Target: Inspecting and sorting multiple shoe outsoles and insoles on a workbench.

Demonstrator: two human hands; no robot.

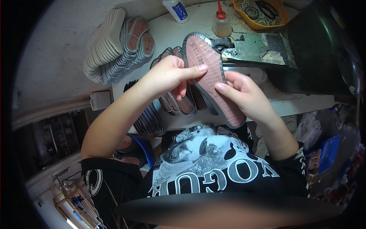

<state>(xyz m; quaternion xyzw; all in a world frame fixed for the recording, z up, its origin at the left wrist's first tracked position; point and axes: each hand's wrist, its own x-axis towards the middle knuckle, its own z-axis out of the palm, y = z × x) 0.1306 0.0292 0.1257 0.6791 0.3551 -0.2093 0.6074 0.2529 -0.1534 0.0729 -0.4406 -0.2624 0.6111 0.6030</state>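
Both my hands grip a shoe insole (207,51) that has a ribbed pinkish-brown face and a dark, shiny edge. It slants from the upper middle down to the right, above the table's near edge. My left hand (167,74) is closed at its left side, thumb pressed on the face. On the opposite edge, my right hand (248,93) pinches it lower down, with the thumb on top and the fingers partly hidden behind. The insole's far end lies beside a black metal machine part (225,44). Similar pinkish insoles (187,105) lie on the table under my left hand.
Cream insoles (105,42) and banded grey-edged insoles (139,36) are stacked at the far left. Dark pieces (148,119) stand in a row nearer me. A dark green machine (312,49) fills the right. Behind are a red-tipped squeeze bottle (222,26), a white bottle (177,11) and a yellow basket (263,27).
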